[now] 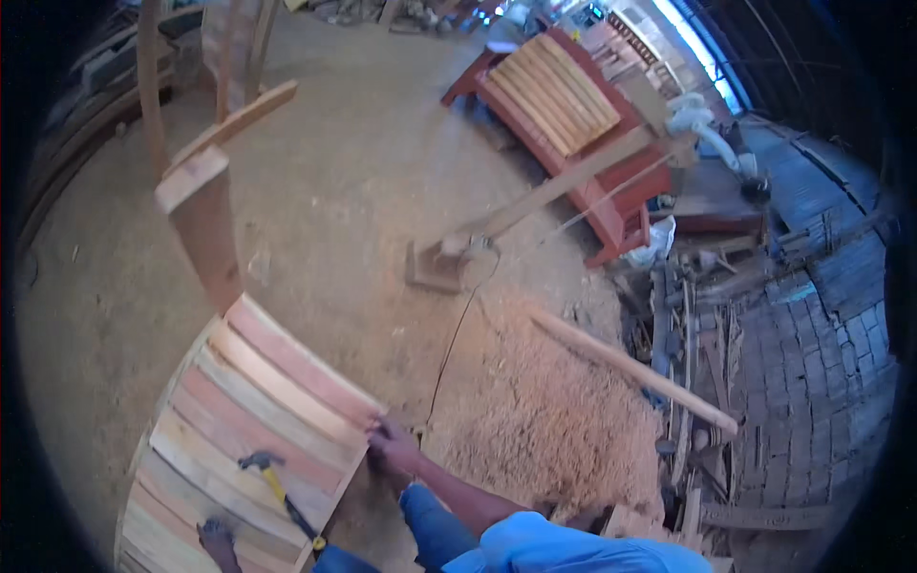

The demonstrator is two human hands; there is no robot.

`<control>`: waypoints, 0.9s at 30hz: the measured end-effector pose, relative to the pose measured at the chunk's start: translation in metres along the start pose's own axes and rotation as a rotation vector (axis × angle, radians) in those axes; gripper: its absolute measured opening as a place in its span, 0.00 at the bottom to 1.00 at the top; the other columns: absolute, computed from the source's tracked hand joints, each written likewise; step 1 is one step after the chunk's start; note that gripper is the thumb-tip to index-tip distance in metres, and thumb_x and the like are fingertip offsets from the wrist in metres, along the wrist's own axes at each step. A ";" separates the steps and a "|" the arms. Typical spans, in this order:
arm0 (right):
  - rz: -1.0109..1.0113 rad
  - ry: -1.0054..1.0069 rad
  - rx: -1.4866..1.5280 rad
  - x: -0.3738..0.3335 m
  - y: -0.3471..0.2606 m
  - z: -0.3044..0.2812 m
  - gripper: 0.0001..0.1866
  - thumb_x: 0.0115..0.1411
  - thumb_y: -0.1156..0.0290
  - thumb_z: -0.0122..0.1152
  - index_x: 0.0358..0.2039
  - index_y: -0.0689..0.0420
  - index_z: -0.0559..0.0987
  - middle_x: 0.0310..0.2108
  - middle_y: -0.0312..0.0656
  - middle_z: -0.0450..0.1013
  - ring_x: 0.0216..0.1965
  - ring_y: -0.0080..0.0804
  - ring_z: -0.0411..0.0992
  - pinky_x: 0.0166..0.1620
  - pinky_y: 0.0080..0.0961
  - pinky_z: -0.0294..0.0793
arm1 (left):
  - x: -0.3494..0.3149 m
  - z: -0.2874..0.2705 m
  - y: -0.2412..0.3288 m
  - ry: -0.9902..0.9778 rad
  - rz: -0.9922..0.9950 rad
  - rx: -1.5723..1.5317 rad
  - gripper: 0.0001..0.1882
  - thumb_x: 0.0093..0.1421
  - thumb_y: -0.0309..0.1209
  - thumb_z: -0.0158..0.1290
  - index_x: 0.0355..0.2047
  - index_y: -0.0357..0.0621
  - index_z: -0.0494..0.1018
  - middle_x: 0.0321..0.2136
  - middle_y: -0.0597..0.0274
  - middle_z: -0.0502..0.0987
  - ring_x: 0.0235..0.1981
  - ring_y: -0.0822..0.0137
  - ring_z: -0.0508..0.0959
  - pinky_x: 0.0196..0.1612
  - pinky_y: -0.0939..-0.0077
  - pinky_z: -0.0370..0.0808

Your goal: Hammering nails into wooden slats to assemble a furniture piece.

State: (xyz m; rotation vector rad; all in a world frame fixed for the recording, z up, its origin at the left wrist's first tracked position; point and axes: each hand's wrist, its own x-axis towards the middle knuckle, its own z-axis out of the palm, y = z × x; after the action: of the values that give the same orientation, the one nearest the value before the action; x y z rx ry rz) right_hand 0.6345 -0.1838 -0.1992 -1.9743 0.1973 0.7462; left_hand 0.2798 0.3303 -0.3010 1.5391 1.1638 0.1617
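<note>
Blue cloth shirt [592, 546] closest, soft and creased, denim-like trouser leg [435, 525] beside it. Person bent over a slatted wooden panel [258, 406] at lower left: long flat strips side by side, pinkish, pale yellow and greyish, grain visible, panel gently curved. Right hand [392, 449] at the panel's near right corner, touching the strip ends; fingers bent in, but from where I stand I can't tell if they pinch the wood. Left hand [218, 537] low over the slats, looks bunched; can't tell whether fingers are pressed together or holding something. Hammer [277, 489] lies between the hands on the slats, dark metal head, yellow and black handle slanting toward the person. Thick squared plank [205, 234] juts up past the panel's far end, smooth, pale at the end. Ahead, dull dusty floor [334, 210], thin black cord [451, 358] snaking over it. Right of that, crumbly heap of wood shavings [544, 435], long rounded pole [640, 372] lying across its far side. Farther back, red wooden bench [611, 205] with pale, ribbed slats [554, 91] on top. Far right, rough stack of greyish blocks [783, 401].
</note>
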 end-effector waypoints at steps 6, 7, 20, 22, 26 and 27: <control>-0.437 0.619 -0.143 0.145 -0.171 -0.371 0.13 0.75 0.62 0.66 0.45 0.61 0.83 0.34 0.34 0.78 0.36 0.24 0.73 0.41 0.29 0.76 | -0.179 0.053 0.078 -0.172 -0.154 0.648 0.23 0.76 0.36 0.57 0.67 0.40 0.77 0.65 0.40 0.77 0.66 0.48 0.75 0.74 0.59 0.70; -0.517 0.768 -0.059 0.175 -0.195 -0.453 0.11 0.75 0.64 0.65 0.39 0.59 0.81 0.32 0.32 0.75 0.35 0.24 0.72 0.40 0.29 0.75 | -0.187 0.075 0.077 -0.327 -0.136 0.660 0.21 0.77 0.37 0.54 0.63 0.38 0.80 0.63 0.41 0.79 0.65 0.50 0.76 0.72 0.61 0.71; -0.772 0.876 0.191 0.294 -0.371 -0.702 0.51 0.64 0.61 0.83 0.75 0.70 0.60 0.67 0.53 0.71 0.64 0.42 0.71 0.70 0.39 0.69 | -0.438 0.134 0.145 -0.650 -0.116 0.735 0.24 0.70 0.30 0.53 0.65 0.42 0.77 0.63 0.46 0.79 0.63 0.49 0.78 0.68 0.52 0.75; -0.746 0.969 -0.007 0.279 -0.360 -0.728 0.56 0.64 0.60 0.83 0.77 0.67 0.53 0.70 0.55 0.62 0.69 0.47 0.65 0.71 0.42 0.68 | -0.427 0.136 0.141 -0.617 0.159 0.774 0.28 0.69 0.29 0.53 0.69 0.43 0.74 0.67 0.45 0.76 0.68 0.50 0.75 0.71 0.52 0.73; -0.687 1.101 -0.105 0.279 -0.345 -0.729 0.51 0.65 0.57 0.82 0.73 0.74 0.60 0.67 0.59 0.69 0.66 0.45 0.70 0.71 0.41 0.68 | -0.401 0.147 0.163 -0.617 -0.429 0.674 0.30 0.73 0.30 0.49 0.74 0.42 0.68 0.75 0.48 0.69 0.77 0.52 0.66 0.75 0.50 0.67; -0.662 1.083 -0.107 0.274 -0.344 -0.727 0.50 0.66 0.56 0.81 0.73 0.74 0.61 0.66 0.60 0.70 0.66 0.46 0.70 0.72 0.41 0.67 | -0.403 0.154 0.170 -0.518 -0.523 0.549 0.30 0.73 0.32 0.49 0.75 0.42 0.67 0.75 0.50 0.70 0.76 0.53 0.67 0.74 0.52 0.68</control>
State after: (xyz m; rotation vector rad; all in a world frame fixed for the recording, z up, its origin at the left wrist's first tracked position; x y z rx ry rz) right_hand 1.3076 -0.5766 0.1408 -2.1643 0.1164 -0.7847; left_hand 0.2755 -0.0439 -0.0271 1.5386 1.1874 -0.9202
